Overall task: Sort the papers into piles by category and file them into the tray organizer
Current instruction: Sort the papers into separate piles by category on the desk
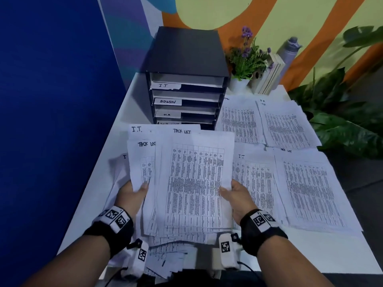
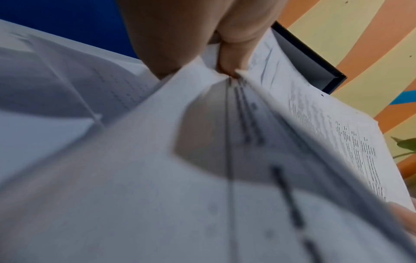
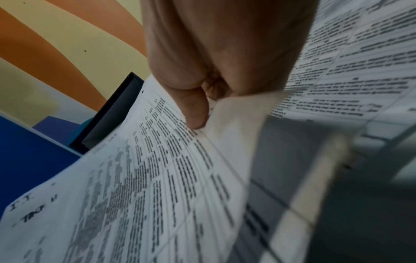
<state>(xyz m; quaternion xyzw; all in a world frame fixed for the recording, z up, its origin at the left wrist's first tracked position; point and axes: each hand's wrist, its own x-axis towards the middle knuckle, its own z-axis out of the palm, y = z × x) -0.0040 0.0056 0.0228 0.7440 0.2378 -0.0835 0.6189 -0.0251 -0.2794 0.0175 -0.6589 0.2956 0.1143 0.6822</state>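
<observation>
Grip: both my hands pinch the unsorted stack (image 1: 192, 183), left hand (image 1: 132, 195) on its left edge, right hand (image 1: 238, 195) on its right.
Stack: raised over the tabletop (image 1: 310, 251), long axis pointing away from me.
Piles: four sorted piles (image 1: 290, 162) lie right, nearer my right hand.
Tray organizer (image 1: 186, 79): straight ahead, just past the stack's far edge.
Room: probably tight on the right, piles nearly touching.

Light was even and rather dim; both wrist views were blurred close up, edges bent by wide-angle distortion.
</observation>
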